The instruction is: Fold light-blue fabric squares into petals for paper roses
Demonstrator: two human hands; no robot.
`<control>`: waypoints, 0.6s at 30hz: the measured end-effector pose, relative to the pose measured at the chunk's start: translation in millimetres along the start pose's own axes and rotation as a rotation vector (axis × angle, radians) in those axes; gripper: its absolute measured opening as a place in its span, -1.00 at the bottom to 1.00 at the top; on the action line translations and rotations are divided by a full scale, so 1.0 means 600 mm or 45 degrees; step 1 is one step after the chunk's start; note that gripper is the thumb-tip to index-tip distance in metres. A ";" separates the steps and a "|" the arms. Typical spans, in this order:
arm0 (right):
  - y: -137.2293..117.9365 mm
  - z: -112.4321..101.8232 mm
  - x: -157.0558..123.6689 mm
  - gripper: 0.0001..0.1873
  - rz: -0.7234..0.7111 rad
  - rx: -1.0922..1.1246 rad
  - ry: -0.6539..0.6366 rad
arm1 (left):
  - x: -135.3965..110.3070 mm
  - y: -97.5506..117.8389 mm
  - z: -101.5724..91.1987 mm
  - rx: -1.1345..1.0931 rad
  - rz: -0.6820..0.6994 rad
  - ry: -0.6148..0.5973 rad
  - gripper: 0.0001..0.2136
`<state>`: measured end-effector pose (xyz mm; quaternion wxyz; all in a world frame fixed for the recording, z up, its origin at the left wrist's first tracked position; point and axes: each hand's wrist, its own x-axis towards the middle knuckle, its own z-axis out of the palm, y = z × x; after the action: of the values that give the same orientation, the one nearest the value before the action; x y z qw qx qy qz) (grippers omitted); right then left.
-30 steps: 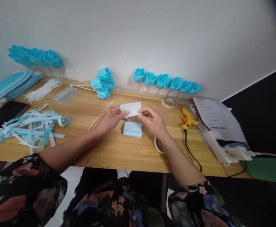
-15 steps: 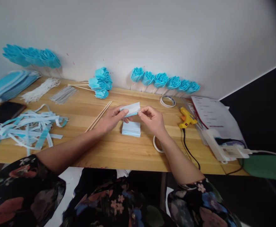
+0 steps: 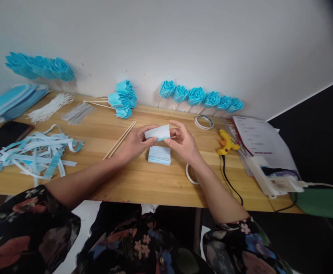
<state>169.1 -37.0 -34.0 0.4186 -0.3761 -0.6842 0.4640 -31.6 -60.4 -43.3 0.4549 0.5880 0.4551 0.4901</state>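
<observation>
My left hand (image 3: 135, 143) and my right hand (image 3: 183, 144) both pinch a small white and blue paper piece (image 3: 157, 133), one at each end, a little above the wooden table (image 3: 143, 179). The piece is bent along its length. Directly beneath it lies a small stack of the same cut pieces (image 3: 159, 155). A roll of tape (image 3: 189, 174) sits by my right wrist, partly hidden by the arm. Two wooden sticks (image 3: 120, 139) lie just left of my left hand.
Blue paper flowers (image 3: 200, 97) line the wall, with more on sticks (image 3: 123, 99) and at far left (image 3: 38, 67). Cut strips (image 3: 35, 152) lie left. A yellow glue gun (image 3: 226, 143), another tape roll (image 3: 203, 122), papers (image 3: 257, 142) and a power strip (image 3: 271, 180) are on the right.
The paper piece went from flat and open to folded lengthwise between my fingers. My right fingers shifted up over its right end. The hands stayed above the stack.
</observation>
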 end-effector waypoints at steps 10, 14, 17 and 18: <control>0.003 0.000 -0.007 -0.40 0.040 -0.214 -0.083 | -0.005 0.008 0.001 -0.059 0.151 -0.008 -0.55; 0.001 0.004 -0.008 -0.39 -0.011 -0.161 -0.023 | 0.001 0.007 0.001 -0.341 0.054 -0.042 -0.39; -0.002 0.006 -0.007 -0.39 -0.090 -0.149 0.068 | 0.000 0.016 -0.002 -0.326 -0.024 -0.139 -0.50; -0.002 0.007 -0.007 -0.38 -0.106 -0.157 0.087 | -0.001 0.020 -0.003 -0.263 -0.049 -0.177 -0.59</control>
<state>166.8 -42.7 -35.0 0.4369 -0.3879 -0.7118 0.3900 -32.6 -63.0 -31.6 0.5527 0.5616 0.3808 0.4838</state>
